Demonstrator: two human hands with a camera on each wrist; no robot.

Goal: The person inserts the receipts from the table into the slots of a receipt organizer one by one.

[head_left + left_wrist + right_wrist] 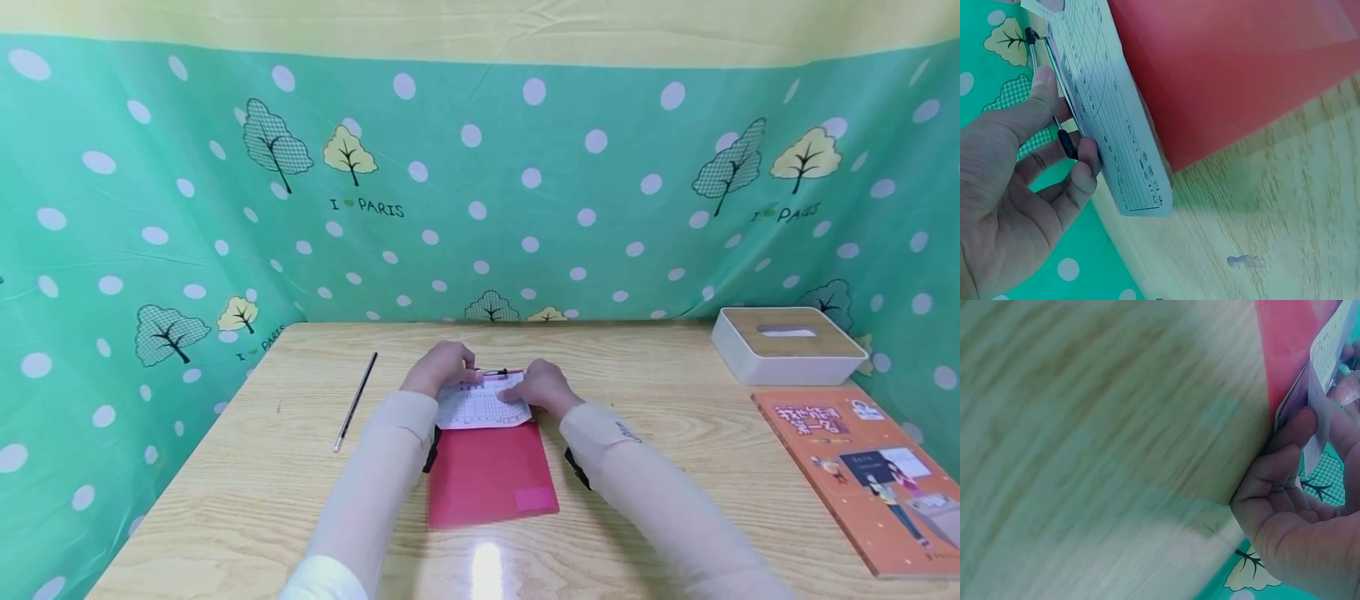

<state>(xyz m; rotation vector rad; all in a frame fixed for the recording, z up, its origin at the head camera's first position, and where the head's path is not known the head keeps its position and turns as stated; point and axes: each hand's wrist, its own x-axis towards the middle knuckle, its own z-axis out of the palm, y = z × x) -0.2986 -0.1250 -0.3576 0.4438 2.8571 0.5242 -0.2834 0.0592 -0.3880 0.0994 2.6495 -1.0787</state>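
Observation:
A red folder (487,475) lies on the table, with small printed sheets of paper (476,408) across its upper part. Along its far edge runs a thin metal clip (504,372) with black tips. My left hand (442,368) is at the sheets' upper left; in the left wrist view its thumb and fingers pinch the clip's wire near a black tip (1067,145). At the opposite side, my right hand (549,388) pinches the edge of the sheets between thumb and fingers. The right wrist view shows a sheet (1319,406) bending up beside the thumb.
A black pencil (356,402) lies left of the folder on the wooden table (645,367). At the right stand a white tissue box (787,371) with a wooden lid and, nearer, an orange book (847,475). A green dotted cloth (525,208) hangs behind.

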